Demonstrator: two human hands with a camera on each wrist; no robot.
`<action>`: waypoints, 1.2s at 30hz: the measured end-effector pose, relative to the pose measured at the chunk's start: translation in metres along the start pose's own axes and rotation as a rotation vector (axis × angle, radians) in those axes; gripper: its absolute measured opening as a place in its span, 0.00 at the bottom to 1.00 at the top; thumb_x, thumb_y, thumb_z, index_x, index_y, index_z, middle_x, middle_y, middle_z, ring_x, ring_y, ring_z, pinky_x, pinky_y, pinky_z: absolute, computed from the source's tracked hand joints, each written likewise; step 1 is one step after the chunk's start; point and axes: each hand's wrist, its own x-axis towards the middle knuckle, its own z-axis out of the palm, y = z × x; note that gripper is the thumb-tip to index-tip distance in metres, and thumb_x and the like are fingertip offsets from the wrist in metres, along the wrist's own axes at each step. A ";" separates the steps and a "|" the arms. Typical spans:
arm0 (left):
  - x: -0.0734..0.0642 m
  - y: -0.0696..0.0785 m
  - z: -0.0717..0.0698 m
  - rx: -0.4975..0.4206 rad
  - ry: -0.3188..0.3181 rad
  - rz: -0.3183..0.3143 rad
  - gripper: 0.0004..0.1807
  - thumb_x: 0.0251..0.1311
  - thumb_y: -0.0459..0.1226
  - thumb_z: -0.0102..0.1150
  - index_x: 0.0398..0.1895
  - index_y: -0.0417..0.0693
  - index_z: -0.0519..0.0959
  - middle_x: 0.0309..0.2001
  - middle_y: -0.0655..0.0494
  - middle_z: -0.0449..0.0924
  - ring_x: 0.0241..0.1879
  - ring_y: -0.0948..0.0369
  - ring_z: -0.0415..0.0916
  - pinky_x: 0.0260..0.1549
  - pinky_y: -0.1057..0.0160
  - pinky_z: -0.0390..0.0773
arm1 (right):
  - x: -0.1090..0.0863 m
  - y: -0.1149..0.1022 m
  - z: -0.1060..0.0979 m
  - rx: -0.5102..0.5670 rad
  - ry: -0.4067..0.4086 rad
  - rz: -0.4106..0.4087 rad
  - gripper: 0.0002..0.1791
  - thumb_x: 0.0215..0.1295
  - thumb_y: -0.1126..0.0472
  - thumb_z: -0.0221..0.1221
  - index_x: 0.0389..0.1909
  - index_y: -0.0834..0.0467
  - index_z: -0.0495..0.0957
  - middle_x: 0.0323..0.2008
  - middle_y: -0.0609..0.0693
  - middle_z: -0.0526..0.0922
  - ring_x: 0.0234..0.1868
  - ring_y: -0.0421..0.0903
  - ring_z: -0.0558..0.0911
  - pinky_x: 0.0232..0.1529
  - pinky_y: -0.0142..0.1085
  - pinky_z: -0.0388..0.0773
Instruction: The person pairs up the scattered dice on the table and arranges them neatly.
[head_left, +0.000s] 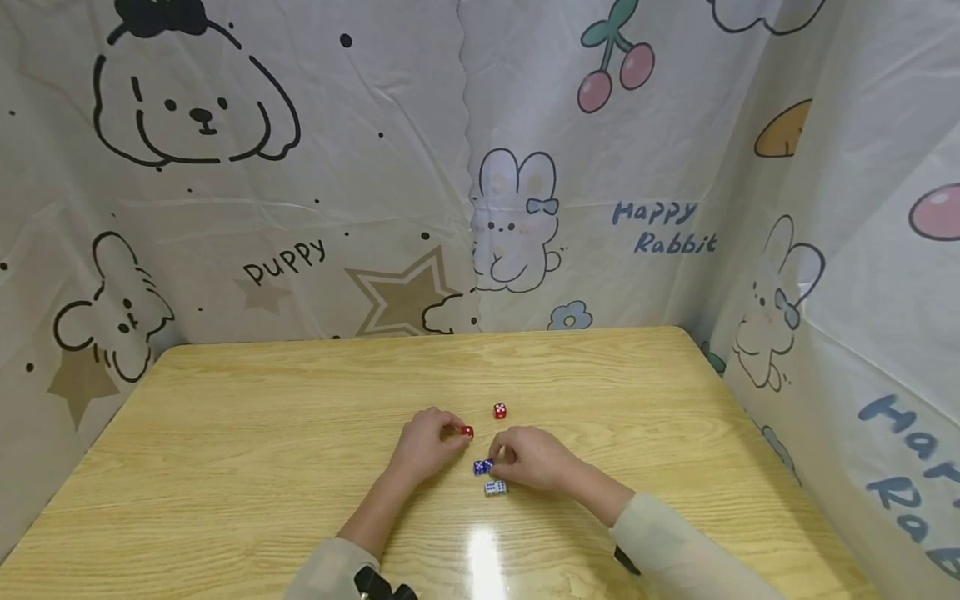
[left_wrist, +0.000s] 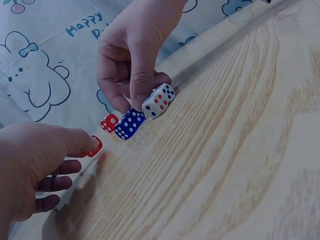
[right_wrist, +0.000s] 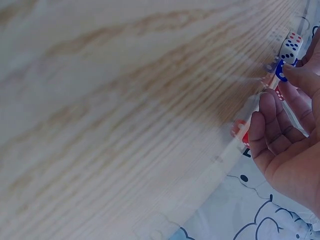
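Observation:
My left hand [head_left: 426, 447] pinches a red die [head_left: 467, 432] between thumb and fingertips, low over the wooden table; the other fingers show loosely bent in the left wrist view. My right hand [head_left: 534, 458] pinches the right-hand one of two blue dice [left_wrist: 129, 124], which sit side by side against each other. Just in front of the blue pair lie two white dice [head_left: 496, 488], also side by side, with blue and red pips. Beyond both hands rests a second red die [head_left: 500, 411] on its own.
The wooden table [head_left: 247, 450] extends to both sides of the dice. A patterned cloth [head_left: 405, 192] with cartoon animals hangs behind its far edge and along the sides. Light reflects off the tabletop near the front.

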 end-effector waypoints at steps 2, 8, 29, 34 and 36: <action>0.000 0.000 0.001 0.006 -0.004 -0.005 0.09 0.52 0.44 0.65 0.35 0.52 0.83 0.32 0.58 0.78 0.35 0.61 0.72 0.41 0.54 0.69 | 0.000 0.000 0.000 0.001 -0.001 0.000 0.10 0.58 0.52 0.63 0.37 0.52 0.81 0.24 0.39 0.76 0.24 0.34 0.70 0.27 0.28 0.68; -0.001 0.001 0.002 0.008 -0.005 0.005 0.10 0.51 0.43 0.65 0.35 0.51 0.83 0.32 0.58 0.78 0.35 0.62 0.71 0.41 0.54 0.69 | -0.001 -0.001 0.000 -0.003 -0.001 -0.006 0.10 0.58 0.53 0.63 0.37 0.53 0.81 0.24 0.40 0.76 0.24 0.34 0.70 0.27 0.28 0.68; -0.005 0.003 0.009 0.003 -0.004 0.001 0.09 0.52 0.45 0.65 0.35 0.54 0.83 0.33 0.61 0.77 0.36 0.61 0.71 0.41 0.55 0.67 | 0.002 0.000 -0.001 -0.032 -0.009 -0.012 0.10 0.58 0.52 0.63 0.37 0.53 0.81 0.23 0.39 0.75 0.24 0.34 0.70 0.26 0.28 0.67; -0.005 0.004 0.010 -0.004 -0.013 -0.005 0.09 0.52 0.45 0.65 0.35 0.54 0.83 0.33 0.61 0.77 0.37 0.62 0.71 0.41 0.55 0.67 | 0.001 -0.001 -0.002 -0.028 -0.012 -0.014 0.11 0.58 0.52 0.63 0.37 0.53 0.81 0.24 0.40 0.76 0.24 0.34 0.70 0.26 0.28 0.68; -0.005 0.004 0.010 -0.004 -0.015 -0.006 0.09 0.52 0.45 0.65 0.35 0.53 0.83 0.32 0.61 0.76 0.37 0.62 0.70 0.41 0.55 0.67 | 0.001 -0.001 -0.002 -0.025 -0.012 -0.013 0.11 0.58 0.52 0.63 0.38 0.53 0.81 0.24 0.40 0.76 0.24 0.34 0.70 0.27 0.28 0.68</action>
